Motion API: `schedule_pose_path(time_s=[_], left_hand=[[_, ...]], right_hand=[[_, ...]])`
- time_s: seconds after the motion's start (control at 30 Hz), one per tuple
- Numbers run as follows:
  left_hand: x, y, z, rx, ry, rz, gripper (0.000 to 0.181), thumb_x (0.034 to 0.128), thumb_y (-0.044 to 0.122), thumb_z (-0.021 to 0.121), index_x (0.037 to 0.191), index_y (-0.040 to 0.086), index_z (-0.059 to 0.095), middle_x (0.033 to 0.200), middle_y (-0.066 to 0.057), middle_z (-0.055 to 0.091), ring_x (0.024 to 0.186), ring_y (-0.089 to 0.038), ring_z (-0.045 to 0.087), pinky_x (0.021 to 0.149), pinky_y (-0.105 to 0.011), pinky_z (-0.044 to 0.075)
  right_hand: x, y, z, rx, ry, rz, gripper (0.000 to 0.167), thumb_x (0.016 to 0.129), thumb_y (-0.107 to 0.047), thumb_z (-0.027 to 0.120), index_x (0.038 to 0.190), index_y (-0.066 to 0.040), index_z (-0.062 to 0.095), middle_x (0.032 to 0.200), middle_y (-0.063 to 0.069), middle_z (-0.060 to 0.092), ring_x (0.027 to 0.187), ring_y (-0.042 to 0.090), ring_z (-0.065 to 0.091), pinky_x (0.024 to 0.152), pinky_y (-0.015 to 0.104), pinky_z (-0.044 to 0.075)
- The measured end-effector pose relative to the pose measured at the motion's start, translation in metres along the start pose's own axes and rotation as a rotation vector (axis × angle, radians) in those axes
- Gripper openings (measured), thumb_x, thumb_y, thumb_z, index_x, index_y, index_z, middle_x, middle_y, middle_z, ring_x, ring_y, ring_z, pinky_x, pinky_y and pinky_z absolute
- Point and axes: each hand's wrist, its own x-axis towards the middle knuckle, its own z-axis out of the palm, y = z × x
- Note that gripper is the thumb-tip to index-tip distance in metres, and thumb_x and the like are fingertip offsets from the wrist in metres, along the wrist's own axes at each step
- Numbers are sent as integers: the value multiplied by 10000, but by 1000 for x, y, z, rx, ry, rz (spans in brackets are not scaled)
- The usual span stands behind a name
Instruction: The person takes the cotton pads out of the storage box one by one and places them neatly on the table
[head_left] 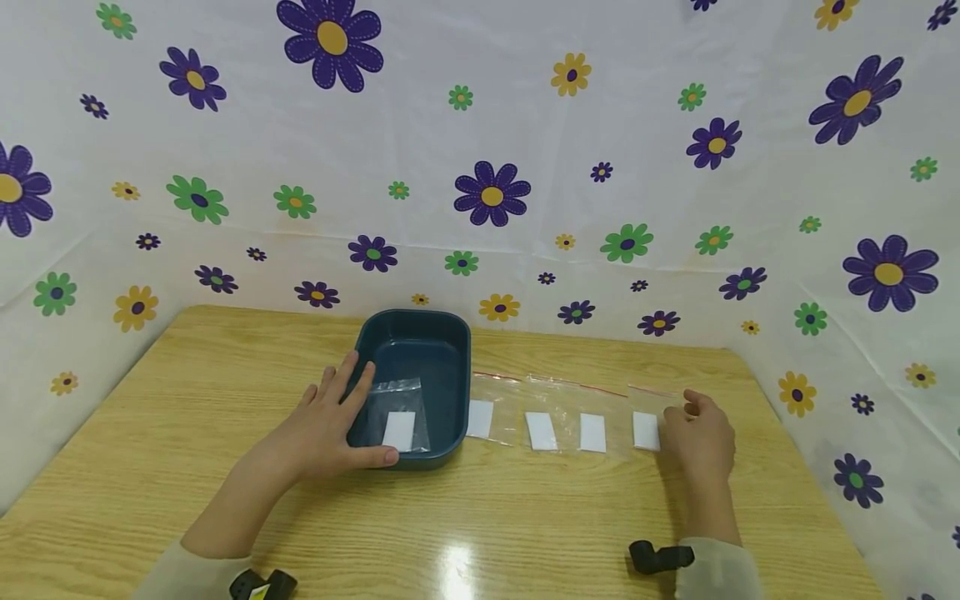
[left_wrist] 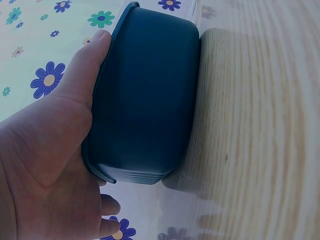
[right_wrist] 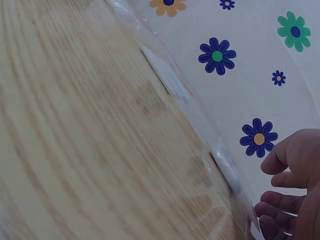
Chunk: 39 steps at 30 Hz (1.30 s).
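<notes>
My left hand [head_left: 322,433] rests on the near-left corner of a dark blue rectangular tub [head_left: 459,417], thumb along the near rim and fingers spread over the left rim. In the left wrist view the thumb lies against the rim of the tub [left_wrist: 145,95]. Inside the tub lies a clear zip bag with a white card [head_left: 400,431]. My right hand [head_left: 703,437] is at the right edge of the rightmost clear bag [head_left: 647,431], fingers loosely bent. In the right wrist view this hand [right_wrist: 295,190] shows thumb and fingers apart, lower fingertips by the plastic.
Several clear zip bags with white cards, among them one bag [head_left: 540,431], lie in a row right of the tub, the leftmost close against its side. The wooden table [head_left: 360,533] backs onto a flower-printed cloth [head_left: 420,133], which also rises at both sides.
</notes>
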Motion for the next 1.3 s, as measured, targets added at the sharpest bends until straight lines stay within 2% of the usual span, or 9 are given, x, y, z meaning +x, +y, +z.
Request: schedule_pose_path(time_s=[0.3, 0.47, 0.6, 0.77, 0.9, 1.0, 1.1, 1.3], left_hand=[[-2, 0, -1, -7, 3, -5, 1277, 716, 842, 616, 1602, 58, 135, 1663, -222, -26, 1470, -563, 59, 1150, -709, 118], [-3, -1, 1, -7, 2, -6, 1280, 715, 843, 615, 1603, 59, 130, 1663, -220, -32, 1470, -564, 57, 1150, -709, 116], [-3, -2, 2, -8, 4, -5, 1276, 719, 838, 619, 1602, 55, 133, 1662, -223, -31, 1470, -565, 54, 1149, -711, 116], [-3, 0, 1, -11, 10, 0, 1279, 716, 850, 605, 1602, 58, 133, 1662, -222, -28, 1469, -567, 57, 1148, -712, 119], [-1, 0, 1, -14, 9, -3, 1285, 709, 866, 591, 1604, 65, 133, 1663, -219, -29, 1472, -563, 52, 1150, -711, 116], [0, 0, 1, -7, 6, -6, 1288, 706, 872, 585, 1604, 67, 132, 1662, -222, -27, 1472, -563, 54, 1149, -710, 118], [0, -2, 1, 7, 4, -7, 1293, 702, 882, 574, 1604, 68, 132, 1662, -223, -22, 1470, -564, 63, 1148, -710, 128], [1, -1, 1, 14, -1, -5, 1302, 695, 893, 564, 1603, 63, 138, 1662, -225, -20, 1470, -565, 66, 1147, -710, 130]], right_hand=[[-1, -4, 2, -10, 4, -18, 574, 954, -243, 488, 1493, -50, 440, 1436, 237, 499, 1252, 433, 520, 969, 587, 426], [-3, -5, 4, 21, 1, -21, 568, 954, -239, 483, 1497, -77, 445, 1446, 209, 505, 1263, 404, 527, 990, 568, 425], [-4, -8, 5, 77, -9, -59, 550, 958, -222, 493, 1486, -70, 459, 1434, 202, 516, 1259, 384, 535, 983, 521, 458], [-5, -21, 5, 206, -62, -84, 522, 984, -224, 525, 1488, -99, 468, 1439, 154, 517, 1243, 316, 531, 847, 308, 512], [-10, -37, 9, 397, -142, -86, 503, 1003, -186, 539, 1487, -76, 458, 1436, 142, 491, 1192, 232, 525, 812, 198, 543], [-16, -51, 14, 537, -215, -78, 492, 1011, -142, 534, 1486, -51, 441, 1422, 145, 468, 1158, 192, 530, 862, 213, 556], [-23, -63, 21, 634, -282, -70, 477, 1013, -105, 528, 1478, -49, 437, 1396, 132, 465, 1165, 205, 541, 902, 246, 554], [-33, -81, 36, 728, -358, -75, 430, 1018, -86, 528, 1443, -56, 466, 1356, 122, 487, 1157, 242, 570, 932, 294, 555]])
